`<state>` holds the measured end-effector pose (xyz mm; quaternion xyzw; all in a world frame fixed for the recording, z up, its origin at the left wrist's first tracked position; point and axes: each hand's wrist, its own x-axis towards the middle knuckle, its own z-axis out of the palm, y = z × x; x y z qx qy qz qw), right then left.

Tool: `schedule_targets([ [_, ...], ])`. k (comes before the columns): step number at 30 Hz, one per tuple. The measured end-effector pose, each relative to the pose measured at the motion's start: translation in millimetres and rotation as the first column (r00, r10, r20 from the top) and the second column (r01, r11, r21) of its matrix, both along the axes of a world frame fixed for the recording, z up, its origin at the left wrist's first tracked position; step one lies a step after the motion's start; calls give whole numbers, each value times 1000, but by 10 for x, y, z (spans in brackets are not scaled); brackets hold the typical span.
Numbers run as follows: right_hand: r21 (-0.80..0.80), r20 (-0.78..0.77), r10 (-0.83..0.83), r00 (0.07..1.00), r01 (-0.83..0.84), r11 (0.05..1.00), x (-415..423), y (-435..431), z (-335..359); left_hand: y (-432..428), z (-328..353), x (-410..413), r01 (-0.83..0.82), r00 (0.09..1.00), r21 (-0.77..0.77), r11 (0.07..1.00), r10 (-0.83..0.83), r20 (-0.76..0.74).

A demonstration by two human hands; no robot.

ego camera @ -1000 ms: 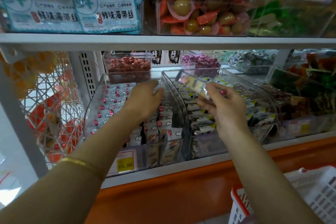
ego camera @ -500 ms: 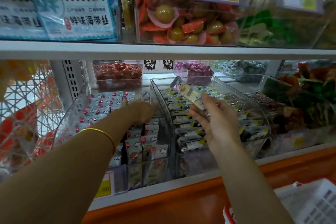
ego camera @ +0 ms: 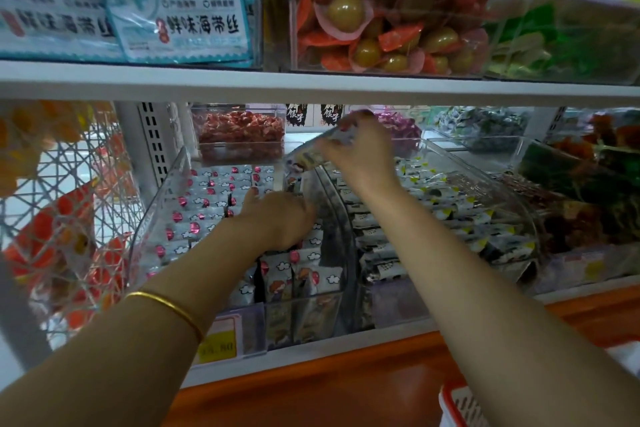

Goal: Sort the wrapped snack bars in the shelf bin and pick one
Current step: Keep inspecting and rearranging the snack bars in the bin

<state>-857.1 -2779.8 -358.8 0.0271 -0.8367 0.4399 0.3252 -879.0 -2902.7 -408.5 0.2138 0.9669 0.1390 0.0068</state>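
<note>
Over the clear wall (ego camera: 334,198) between two shelf bins, the right hand (ego camera: 360,156) pinched one wrapped snack bar (ego camera: 304,158) by its far end, fingers curled round it. That bar was blurred. Its long axis slanted from the hand down and to the left, so its free end hung towards the left bin (ego camera: 156,191) while the hand itself sat over the right bin (ego camera: 485,166). Lower and nearer, the left hand (ego camera: 277,218) lay knuckles-up on the white bars with pink dots (ego camera: 214,191) in the left bin, fingers reaching forward among them; whether it gripped any could not be told. The right bin held bars with yellow corners (ego camera: 450,215). The left hand looked better placed for tidying the rows.
</note>
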Motion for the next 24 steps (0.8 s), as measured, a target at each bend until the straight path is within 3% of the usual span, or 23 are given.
schedule_targets([
  [2, 329, 14, 10, 1000, -14, 944, -259, -106, 2, -17, 0, 14, 3, 1000, 2, 1000, -3, 6],
  [6, 758, 103, -64, 993, -36, 651, -615, -227, -56, -53, 0, 37, 15, 1000, -20, 1000, -15, 16],
  [8, 845, 192, -123, 974, -100, 525, -717, -250, -58, -103, -7, 58, 23, 1000, -27, 999, -23, -10],
  [14, 880, 398, -178, 900, -320, 352, -882, -254, -88, -301, -138, 134, -29, 993, -50, 998, 23, -112],
  [18, 829, 497, -153, 854, -414, 377, -950, -247, -89, -342, -152, 142, -26, 990, -3, 1000, 25, -136],
  [21, 825, 389, -120, 913, -288, 487, -1025, -203, -55, -376, -155, 115, -35, 991, 24, 999, 37, -126],
  [24, 864, 251, -155, 955, -149, 481, -1080, -230, -73, -393, -161, 100, -44, 993, 26, 999, 46, -111],
])
